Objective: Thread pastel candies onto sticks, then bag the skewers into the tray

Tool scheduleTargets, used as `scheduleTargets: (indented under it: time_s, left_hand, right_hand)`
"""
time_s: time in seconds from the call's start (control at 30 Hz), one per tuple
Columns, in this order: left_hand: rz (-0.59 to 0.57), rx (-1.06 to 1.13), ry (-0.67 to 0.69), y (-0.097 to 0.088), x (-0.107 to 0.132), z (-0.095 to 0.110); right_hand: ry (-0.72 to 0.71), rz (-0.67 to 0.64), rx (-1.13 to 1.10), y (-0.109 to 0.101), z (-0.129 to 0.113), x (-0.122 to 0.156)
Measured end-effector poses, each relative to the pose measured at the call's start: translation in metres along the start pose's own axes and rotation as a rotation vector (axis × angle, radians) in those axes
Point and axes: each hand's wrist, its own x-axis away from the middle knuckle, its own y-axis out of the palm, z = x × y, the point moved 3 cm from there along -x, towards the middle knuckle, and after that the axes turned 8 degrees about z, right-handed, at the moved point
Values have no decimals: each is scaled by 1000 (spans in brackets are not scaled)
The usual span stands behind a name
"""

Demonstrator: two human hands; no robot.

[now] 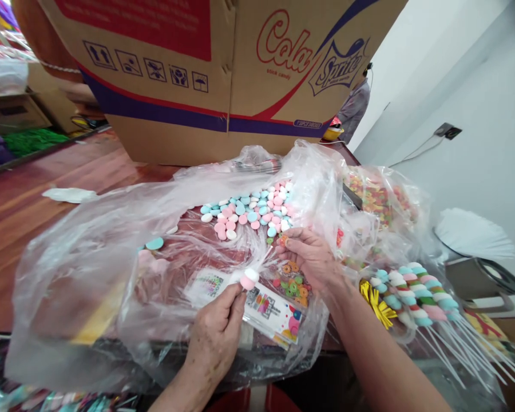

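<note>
My left hand [218, 325] is closed on a thin stick that carries white and pink marshmallows [249, 279]. A small orange gummy ring [284, 240] is pinched between the thumb and forefinger of my right hand [311, 254]. Just below that hand lie loose gummy rings [296, 286] in orange, green and red. Beyond both hands, pink, blue and white marshmallows [251, 213] are spread on clear plastic. Under the marshmallow stick is a printed packet [278, 320] with coloured dots.
A large cardboard box [171, 114] stands at the back of the wooden table [47, 229]. Crumpled clear plastic [90, 257] covers much of the work area. At the right lie finished marshmallow skewers [420, 292], gold ties [375, 306] and a bag of gummies [375, 197].
</note>
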Motion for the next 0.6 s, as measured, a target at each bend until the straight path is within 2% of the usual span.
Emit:
scheduleTargets:
  time_s: [0.13,0.43,0.6]
  left_hand:
    - [15,-4,66,1,0,1]
    - [84,-64,210,2,2,2]
    - [104,-68,246,2,2,4]
  right_hand:
    - [120,-43,-218,6,-1,4]
    - [89,-88,-205,11,4,6]
    - [70,-81,-201,11,4,6]
